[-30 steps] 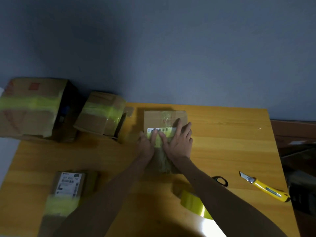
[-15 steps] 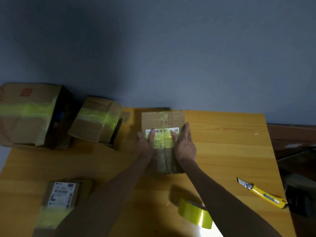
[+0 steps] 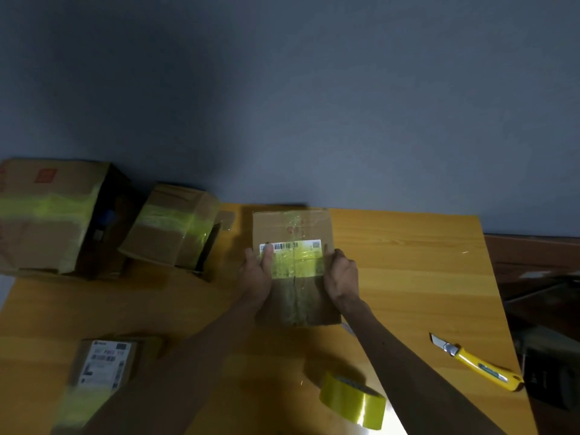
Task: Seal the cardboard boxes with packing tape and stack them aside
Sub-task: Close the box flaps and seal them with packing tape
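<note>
A small cardboard box stands in the middle of the wooden table, with a barcode label and a band of yellow tape across its top. My left hand grips its left side, thumb on the label. My right hand grips its right side. A roll of yellow packing tape lies on the table near my right forearm.
Two taped boxes sit at the back left: a large one and a medium one. Another small labelled box lies at the front left. A yellow utility knife rests at the right edge. A blue wall rises behind.
My hands slid apart from the middle of the box top to its two sides. The view has shifted slightly.
</note>
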